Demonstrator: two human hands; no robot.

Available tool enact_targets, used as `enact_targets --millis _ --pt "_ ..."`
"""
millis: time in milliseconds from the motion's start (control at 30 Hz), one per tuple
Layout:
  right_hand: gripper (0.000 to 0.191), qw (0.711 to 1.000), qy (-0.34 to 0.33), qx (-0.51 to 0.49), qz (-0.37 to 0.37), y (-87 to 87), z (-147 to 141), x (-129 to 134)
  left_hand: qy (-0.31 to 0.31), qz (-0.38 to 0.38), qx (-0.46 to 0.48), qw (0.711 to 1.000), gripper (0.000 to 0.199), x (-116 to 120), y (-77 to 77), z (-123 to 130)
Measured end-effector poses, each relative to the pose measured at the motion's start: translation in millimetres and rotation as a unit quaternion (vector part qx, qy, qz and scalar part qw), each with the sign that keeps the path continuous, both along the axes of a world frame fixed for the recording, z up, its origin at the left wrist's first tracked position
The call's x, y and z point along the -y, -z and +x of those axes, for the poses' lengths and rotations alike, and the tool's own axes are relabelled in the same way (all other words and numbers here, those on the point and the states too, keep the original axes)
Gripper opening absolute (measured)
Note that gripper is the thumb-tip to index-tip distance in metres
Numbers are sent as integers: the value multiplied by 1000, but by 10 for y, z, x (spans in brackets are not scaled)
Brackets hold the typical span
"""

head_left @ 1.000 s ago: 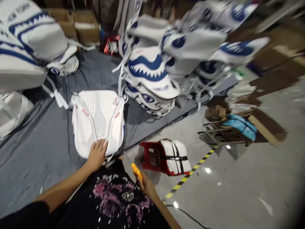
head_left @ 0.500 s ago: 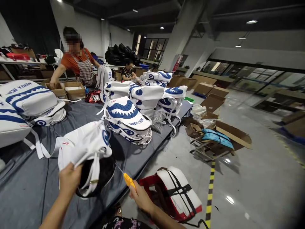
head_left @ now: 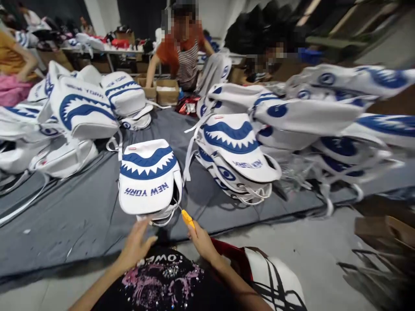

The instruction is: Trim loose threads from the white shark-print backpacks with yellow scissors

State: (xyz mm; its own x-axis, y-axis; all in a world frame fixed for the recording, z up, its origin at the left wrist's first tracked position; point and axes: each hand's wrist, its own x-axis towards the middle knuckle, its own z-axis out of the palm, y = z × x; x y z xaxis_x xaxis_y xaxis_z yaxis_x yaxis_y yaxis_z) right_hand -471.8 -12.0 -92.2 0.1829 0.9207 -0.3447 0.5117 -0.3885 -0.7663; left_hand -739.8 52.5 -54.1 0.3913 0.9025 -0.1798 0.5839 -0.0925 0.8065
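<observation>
In front of me a white backpack (head_left: 145, 181) lies on the grey-covered table, with a blue toothed-mouth pattern and NEW YORK lettering facing up. My left hand (head_left: 138, 242) is at its near edge, thumb and fingers apart; whether the fingertips touch the bag or its straps is unclear. My right hand (head_left: 201, 242) is closed round a yellow-handled tool (head_left: 188, 219) with a thin metal shaft. The shaft points at the bag's right lower side, by the loose white straps (head_left: 165, 215). The tool's exact kind cannot be made out.
Similar backpacks are stacked to the right (head_left: 230, 142) and left (head_left: 86, 106). Across the grey table (head_left: 81, 216), a person in an apron (head_left: 186, 60) reaches into small cardboard boxes (head_left: 167, 91). Below the table's near edge sits a white bundle with black straps (head_left: 275, 276).
The backpack has gone from tilted up in my left hand to lying flat, pattern up. My left hand has let go of it. The view has swung left; the tool stays in my right hand.
</observation>
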Motion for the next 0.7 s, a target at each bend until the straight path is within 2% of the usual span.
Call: enact_targets --millis 67,100,133,200,267,367,433,533,633,700 --pt "44 1000 -12 -20 -6 35 40 -10 35 150 -131 979 74 -250 -8 -79" --pt "44 999 -15 -32 -2 40 61 -8 49 180 -186 965 82 -414 12 -114" --pt "44 999 -17 -44 2 37 81 1 64 177 -220 957 84 -588 34 -138" --pt "45 998 -16 -62 3 15 118 48 58 136 -237 960 74 -930 37 -148" --pt "45 997 -7 -75 6 -19 148 138 -13 109 -207 972 59 -1219 -87 -109" --pt "43 996 19 -73 36 -103 179 314 -144 165 -81 972 39 -1508 -499 0" --pt "41 996 36 -55 62 -196 194 399 -139 210 -8 968 29 -1602 -800 89" --pt "37 997 35 -21 68 -390 196 344 -56 208 15 976 18 -1596 -1092 255" --pt "37 999 3 48 -24 -608 151 -14 19 122 70 990 6 -1436 -1196 496" --pt "38 986 -28 131 -96 -731 92 -374 88 26 123 988 12 -1278 -1241 699"
